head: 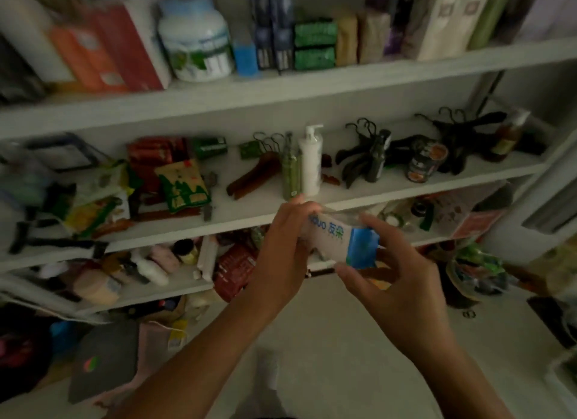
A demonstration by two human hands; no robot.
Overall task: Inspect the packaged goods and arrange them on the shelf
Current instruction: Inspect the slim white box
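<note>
Before the white shelf (pixel 218 226), soft glossy white-and-blue packet (pixel 342 239), left hand (pixel 282 250) and right hand (pixel 398 282) gripping its ends.

Dim, flat indoor light with a grey-green cast: you see motion blur softening the whole view, heaviest along the left edge and top, while wide-angle distortion bows the boards of the shelf (pixel 281 84) and the corners fall darkest.

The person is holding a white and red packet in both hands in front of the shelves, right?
Not quite. The packet is white and blue, not red. The head view shows both the left hand and the right hand holding it in front of the shelves.
</note>
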